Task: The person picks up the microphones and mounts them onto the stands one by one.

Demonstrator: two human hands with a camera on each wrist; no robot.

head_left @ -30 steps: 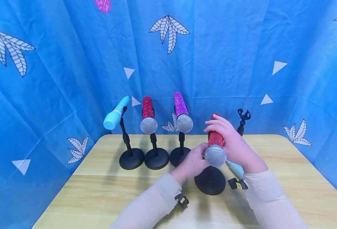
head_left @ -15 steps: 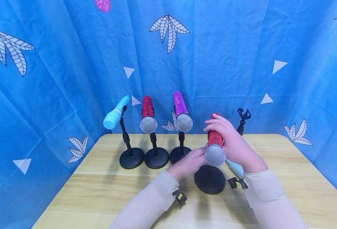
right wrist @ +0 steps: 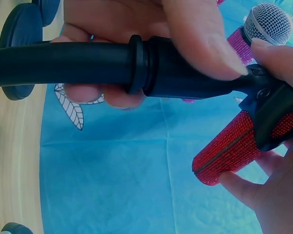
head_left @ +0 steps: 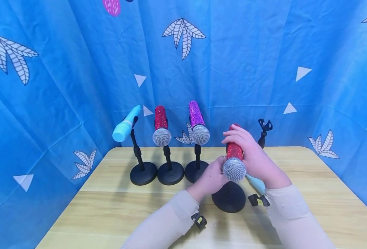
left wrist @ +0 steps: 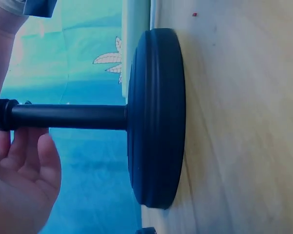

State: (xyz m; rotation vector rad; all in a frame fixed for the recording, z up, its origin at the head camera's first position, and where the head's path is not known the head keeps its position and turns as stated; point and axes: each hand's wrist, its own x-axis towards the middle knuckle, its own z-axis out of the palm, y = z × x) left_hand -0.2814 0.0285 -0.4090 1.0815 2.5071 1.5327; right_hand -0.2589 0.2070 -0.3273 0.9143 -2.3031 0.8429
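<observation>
A red glittery microphone (head_left: 234, 151) with a silver mesh head sits in the black clip (right wrist: 271, 112) of a desk stand. My right hand (head_left: 259, 160) holds the microphone from the right, with fingers over its top. Below the microphone head, my left hand (head_left: 210, 178) grips the upper pole (right wrist: 88, 63) of this stand, its thumb along the collar in the right wrist view. The stand's round base (left wrist: 158, 119) rests on the wooden table (left wrist: 244, 122). In the head view the microphone head hides some of the left fingers.
To the left stand three stands holding a light-blue microphone (head_left: 127, 126), a red one (head_left: 161, 119) and a purple one (head_left: 197, 116). Behind the right hand is a stand with a bare clip (head_left: 265, 125). A light-blue microphone (head_left: 256, 183) lies partly hidden by the right wrist.
My left hand shifted slightly on the pole half a second ago, looking flatter, and is now back near its earlier pose. The right hand and red microphone stay almost still.
</observation>
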